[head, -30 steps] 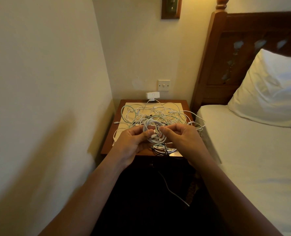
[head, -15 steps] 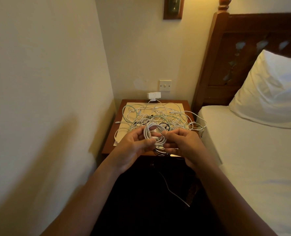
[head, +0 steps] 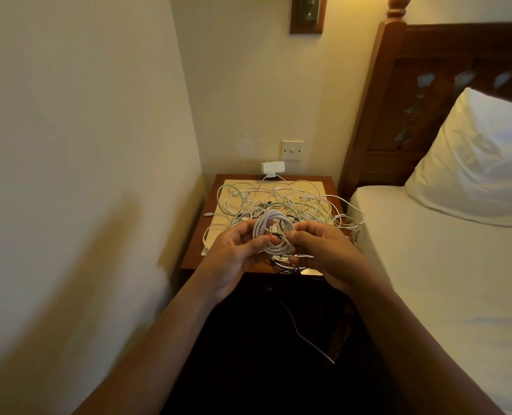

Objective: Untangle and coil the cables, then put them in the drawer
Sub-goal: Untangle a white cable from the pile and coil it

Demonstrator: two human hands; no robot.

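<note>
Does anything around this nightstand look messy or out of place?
Yes. A tangle of cables sprawls across the nightstand, with loops hanging over its right edge, and one cable trails down in front of it. Only the white coil gripped by the left hand and right hand looks tidy.

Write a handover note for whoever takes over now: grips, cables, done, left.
Left grip: holds one side of the white coil.
Right grip: holds its other side, connector end at the thumb.
Tangled cables lie on the nightstand.
Done: one cable nearly coiled.
Left: finish it, untangle and coil the rest, stow all; drawer cannot be made out.
</note>
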